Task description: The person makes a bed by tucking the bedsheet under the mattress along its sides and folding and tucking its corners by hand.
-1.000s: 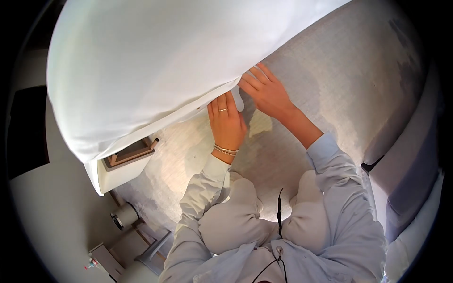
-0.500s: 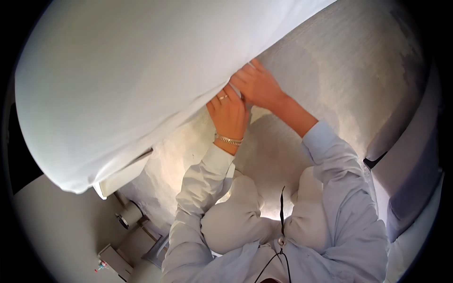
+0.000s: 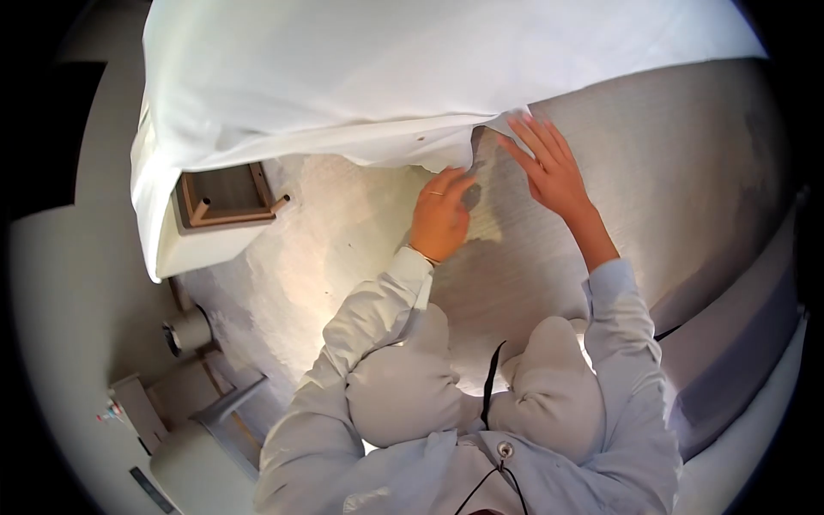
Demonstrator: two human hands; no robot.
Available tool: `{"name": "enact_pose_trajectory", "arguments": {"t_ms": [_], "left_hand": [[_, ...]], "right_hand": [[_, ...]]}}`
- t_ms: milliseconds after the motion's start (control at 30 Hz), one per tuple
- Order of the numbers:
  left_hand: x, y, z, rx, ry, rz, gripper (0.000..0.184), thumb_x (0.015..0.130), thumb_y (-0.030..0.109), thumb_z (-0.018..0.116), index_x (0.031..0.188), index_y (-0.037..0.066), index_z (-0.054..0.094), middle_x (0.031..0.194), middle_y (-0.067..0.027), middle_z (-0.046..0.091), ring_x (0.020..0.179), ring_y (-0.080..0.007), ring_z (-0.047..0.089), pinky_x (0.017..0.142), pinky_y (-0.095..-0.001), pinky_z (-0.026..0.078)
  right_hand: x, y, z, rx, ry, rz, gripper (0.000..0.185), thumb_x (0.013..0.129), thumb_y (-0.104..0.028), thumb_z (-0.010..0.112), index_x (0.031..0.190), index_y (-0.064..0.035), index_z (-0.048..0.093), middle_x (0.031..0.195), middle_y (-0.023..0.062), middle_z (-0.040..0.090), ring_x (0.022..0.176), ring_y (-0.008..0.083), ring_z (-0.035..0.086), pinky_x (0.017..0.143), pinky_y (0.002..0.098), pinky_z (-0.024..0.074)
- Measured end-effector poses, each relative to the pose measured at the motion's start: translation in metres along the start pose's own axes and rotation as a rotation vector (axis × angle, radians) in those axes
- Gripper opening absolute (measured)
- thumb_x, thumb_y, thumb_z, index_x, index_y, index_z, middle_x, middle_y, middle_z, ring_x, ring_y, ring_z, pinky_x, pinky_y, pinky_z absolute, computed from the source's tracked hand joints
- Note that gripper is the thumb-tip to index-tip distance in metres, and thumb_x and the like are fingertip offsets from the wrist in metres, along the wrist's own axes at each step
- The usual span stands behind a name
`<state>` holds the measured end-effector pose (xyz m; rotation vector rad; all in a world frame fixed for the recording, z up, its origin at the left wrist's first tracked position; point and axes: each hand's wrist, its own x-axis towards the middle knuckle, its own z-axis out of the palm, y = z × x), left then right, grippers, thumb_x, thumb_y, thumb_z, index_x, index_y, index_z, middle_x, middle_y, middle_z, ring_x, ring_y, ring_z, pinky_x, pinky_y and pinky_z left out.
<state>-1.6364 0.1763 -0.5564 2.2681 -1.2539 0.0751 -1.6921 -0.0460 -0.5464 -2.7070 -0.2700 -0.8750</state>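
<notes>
A large white cloth (image 3: 343, 77) hangs across the top of the view, its lower edge loose and uneven near the middle. Just below that edge is my left hand (image 3: 442, 215), its fingers bent; whether they pinch any cloth cannot be made out. My right hand (image 3: 549, 167) lies to the right, fingers spread and slightly blurred, with the fingertips at the cloth's edge and nothing gripped. A ring shows on the left hand.
A wooden-legged frame (image 3: 227, 197) shows under the cloth at the left. Below it stand a small cylindrical bin (image 3: 187, 330) and a chair (image 3: 227, 412). Grey upholstered furniture (image 3: 730, 352) is at the right. My knees are bent over the patterned floor (image 3: 326, 232).
Both hands have come apart; the left is lower and the right has moved right with its fingers spread. The view has turned, and the cloth's edge now hangs loose, showing more of the wooden frame.
</notes>
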Motion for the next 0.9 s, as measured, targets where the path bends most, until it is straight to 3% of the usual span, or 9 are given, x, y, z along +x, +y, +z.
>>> {"name": "enact_pose_trajectory", "arguments": {"t_ms": [67, 100, 167, 200, 267, 433, 633, 733, 900], "left_hand": [[-0.024, -0.033, 0.014, -0.462, -0.034, -0.414, 0.044, 0.079, 0.007, 0.053, 0.123, 0.008, 0.049, 0.119, -0.0127, 0.055, 0.116, -0.0343, 0.049, 0.099, -0.0496, 0.035], [-0.029, -0.045, 0.02, -0.48, -0.011, -0.432, 0.044, 0.079, 0.007, 0.053, 0.123, 0.008, 0.049, 0.119, -0.0127, 0.055, 0.116, -0.0343, 0.049, 0.099, -0.0496, 0.035], [-0.032, -0.073, 0.034, -1.299, 0.134, -1.355, 0.037, 0.089, 0.022, 0.042, 0.123, 0.008, 0.049, 0.118, -0.0127, 0.057, 0.115, -0.034, 0.051, 0.098, -0.0485, 0.037], [-0.035, -0.089, 0.04, -1.328, 0.151, -1.361, 0.037, 0.089, 0.022, 0.042, 0.123, 0.008, 0.049, 0.118, -0.0127, 0.057, 0.115, -0.034, 0.051, 0.098, -0.0485, 0.037], [-0.041, -0.114, 0.049, -1.996, 0.167, -1.434, 0.043, 0.093, 0.033, 0.032, 0.125, 0.009, 0.047, 0.118, -0.0125, 0.057, 0.111, -0.0354, 0.054, 0.095, -0.0479, 0.04], [-0.016, -0.13, 0.064, -1.96, 0.401, -1.408, 0.038, 0.087, 0.027, 0.04, 0.118, 0.005, 0.048, 0.119, -0.0151, 0.055, 0.118, -0.0349, 0.046, 0.101, -0.0507, 0.033], [-0.017, -0.139, 0.077, -2.067, 0.225, -1.243, 0.025, 0.077, 0.012, 0.046, 0.101, 0.006, 0.049, 0.114, -0.0142, 0.054, 0.109, -0.0331, 0.049, 0.104, -0.0515, 0.027], [-0.026, -0.124, 0.075, -2.18, 0.406, -1.137, 0.028, 0.078, 0.012, 0.046, 0.105, 0.004, 0.049, 0.112, -0.0139, 0.056, 0.109, -0.0308, 0.05, 0.101, -0.0488, 0.032], [-0.032, -0.107, 0.026, -2.08, 0.094, -0.83, 0.048, 0.082, 0.017, 0.05, 0.128, 0.004, 0.042, 0.122, -0.0106, 0.054, 0.111, -0.0264, 0.052, 0.096, -0.0417, 0.041]], "right_hand": [[-0.016, 0.0, -0.003, -0.034, -0.124, -0.049, 0.057, 0.066, 0.01, 0.053, 0.117, -0.0125, 0.058, 0.132, 0.0066, 0.048, 0.123, 0.0262, 0.044, 0.098, 0.0437, 0.0394], [-0.018, -0.003, -0.001, -0.036, -0.146, -0.075, 0.057, 0.066, 0.01, 0.053, 0.117, -0.0125, 0.058, 0.132, 0.0066, 0.048, 0.123, 0.0262, 0.044, 0.098, 0.0437, 0.0394], [-0.022, -0.009, 0.003, 0.186, -0.188, -0.068, 0.05, 0.066, 0.01, 0.052, 0.11, -0.0109, 0.061, 0.133, 0.0065, 0.047, 0.122, 0.0282, 0.044, 0.099, 0.0435, 0.0389], [-0.024, -0.014, 0.006, 0.181, -0.211, -0.089, 0.05, 0.066, 0.01, 0.052, 0.11, -0.0109, 0.061, 0.133, 0.0065, 0.047, 0.122, 0.0282, 0.044, 0.099, 0.0435, 0.0389], [-0.027, -0.025, 0.014, 0.269, -0.343, -0.203, 0.04, 0.066, 0.008, 0.054, 0.101, -0.0098, 0.063, 0.131, 0.0068, 0.048, 0.123, 0.0284, 0.042, 0.098, 0.0432, 0.0393], [-0.044, -0.033, 0.027, 0.386, -0.492, -0.189, 0.032, 0.067, 0.006, 0.058, 0.094, -0.0103, 0.062, 0.125, 0.0065, 0.052, 0.122, 0.0276, 0.043, 0.097, 0.0416, 0.0399], [-0.045, -0.026, 0.03, 0.433, -0.664, -0.069, 0.033, 0.07, 0.008, 0.055, 0.095, -0.0127, 0.063, 0.125, 0.0036, 0.052, 0.122, 0.0268, 0.043, 0.097, 0.0393, 0.0401], [-0.042, -0.031, 0.029, 0.441, -0.647, -0.015, 0.039, 0.07, 0.008, 0.055, 0.103, -0.0133, 0.061, 0.128, 0.0061, 0.049, 0.121, 0.0282, 0.043, 0.097, 0.0395, 0.0394], [-0.009, -0.069, 0.018, 0.38, -0.426, -0.008, 0.062, 0.07, 0.012, 0.05, 0.125, -0.0171, 0.053, 0.137, 0.0067, 0.042, 0.123, 0.0285, 0.042, 0.101, 0.0392, 0.0375]]}}
